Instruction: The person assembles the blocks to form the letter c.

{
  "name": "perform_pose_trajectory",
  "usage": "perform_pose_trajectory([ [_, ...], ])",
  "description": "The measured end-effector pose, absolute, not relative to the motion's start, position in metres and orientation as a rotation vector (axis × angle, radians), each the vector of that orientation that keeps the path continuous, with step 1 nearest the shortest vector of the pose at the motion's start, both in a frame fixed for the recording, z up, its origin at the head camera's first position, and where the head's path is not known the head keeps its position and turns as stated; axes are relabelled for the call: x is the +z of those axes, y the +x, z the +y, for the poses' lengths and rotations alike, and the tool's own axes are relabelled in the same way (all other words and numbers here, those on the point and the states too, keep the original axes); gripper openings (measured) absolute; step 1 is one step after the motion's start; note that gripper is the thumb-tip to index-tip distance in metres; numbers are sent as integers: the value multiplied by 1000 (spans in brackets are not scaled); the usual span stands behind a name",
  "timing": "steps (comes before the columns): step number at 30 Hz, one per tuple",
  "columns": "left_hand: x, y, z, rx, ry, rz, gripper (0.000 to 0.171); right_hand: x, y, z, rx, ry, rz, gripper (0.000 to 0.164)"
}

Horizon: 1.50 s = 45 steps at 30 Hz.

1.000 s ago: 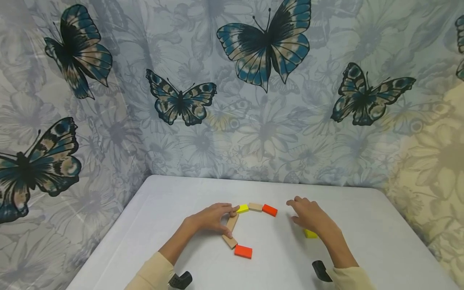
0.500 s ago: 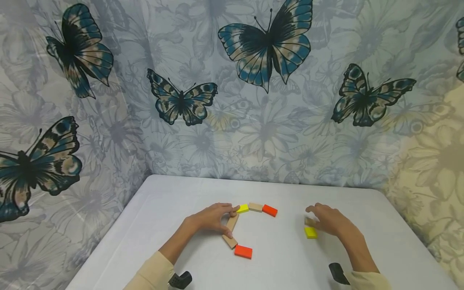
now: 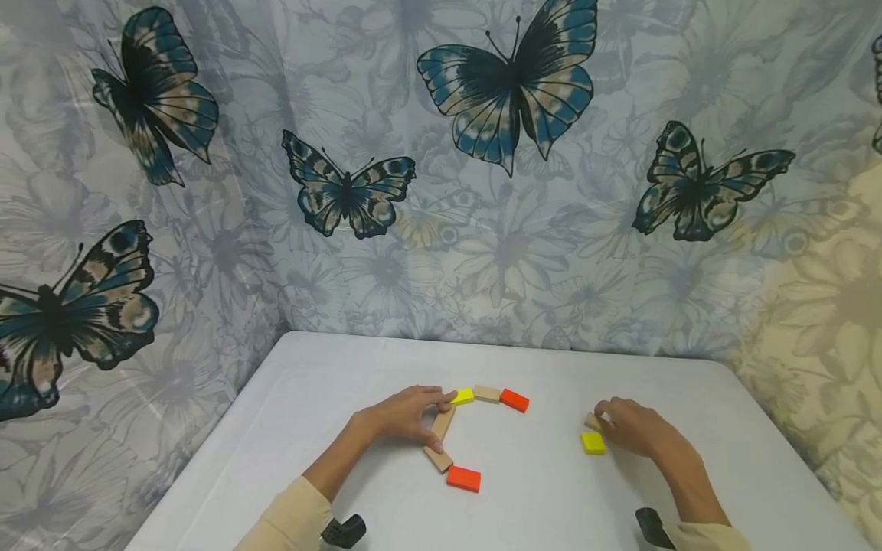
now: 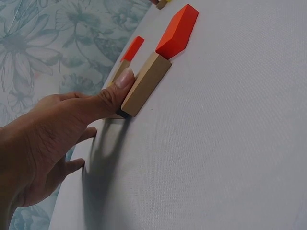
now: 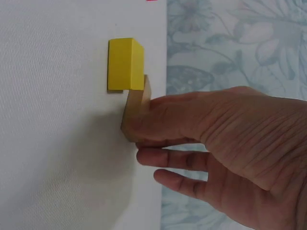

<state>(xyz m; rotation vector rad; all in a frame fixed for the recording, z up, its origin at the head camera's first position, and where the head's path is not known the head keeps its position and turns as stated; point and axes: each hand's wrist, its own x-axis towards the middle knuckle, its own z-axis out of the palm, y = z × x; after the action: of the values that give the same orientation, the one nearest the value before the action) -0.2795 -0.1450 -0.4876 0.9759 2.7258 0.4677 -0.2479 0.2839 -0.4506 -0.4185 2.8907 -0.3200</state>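
Note:
In the head view, my left hand (image 3: pixel 409 417) spans a plain wooden block (image 3: pixel 442 423), thumb at its near end and fingertips at its far end by a yellow block (image 3: pixel 464 396). The left wrist view shows the thumb against the end of a second wooden block (image 4: pixel 146 84), which meets a red block (image 4: pixel 177 31). At the right, my right hand (image 3: pixel 634 425) pinches another wooden block (image 3: pixel 592 421) between thumb and forefinger. That block sits just behind a yellow block (image 5: pixel 124 64); its far side is hidden by the fingers.
The blocks on the left form a curved row on the white table (image 3: pixel 358 360), with a wooden block (image 3: pixel 486 393) and a red block (image 3: pixel 514 400) at its far end. A butterfly-printed cloth (image 3: pixel 510 252) hangs behind the table.
My right hand has moved right and back from near the row's far end to the wooden block by the yellow one, and now pinches it. The left hand has stayed in place.

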Motion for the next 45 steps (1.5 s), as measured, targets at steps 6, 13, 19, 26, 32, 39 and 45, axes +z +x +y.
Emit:
perform_pose_trajectory([
  [6, -485, -279, -145, 473, 948, 2727, 102, -452, -251, 284, -357, -418, 2877, 28],
  [13, -486, -280, -144, 456, 998, 2729, 102, -451, -251, 284, -415, -405, 2864, 26],
  [19, -489, -281, -144, 449, 987, 2735, 102, -446, -247, 283, -321, -487, 2976, 23],
  [26, -489, -281, -145, 465, 1035, 2727, 102, -432, -242, 273, -260, -610, 3043, 22],
  [32, -490, -281, -144, 454, 1054, 2732, 102, -420, -234, 258, -252, -685, 3051, 36],
  [39, -488, -281, -144, 460, 1043, 2733, 102, -419, -228, 240, -198, -819, 3053, 43],
  [45, -488, -281, -143, 460, 1042, 2734, 100, -417, -220, 225, -243, -967, 3049, 50],
])
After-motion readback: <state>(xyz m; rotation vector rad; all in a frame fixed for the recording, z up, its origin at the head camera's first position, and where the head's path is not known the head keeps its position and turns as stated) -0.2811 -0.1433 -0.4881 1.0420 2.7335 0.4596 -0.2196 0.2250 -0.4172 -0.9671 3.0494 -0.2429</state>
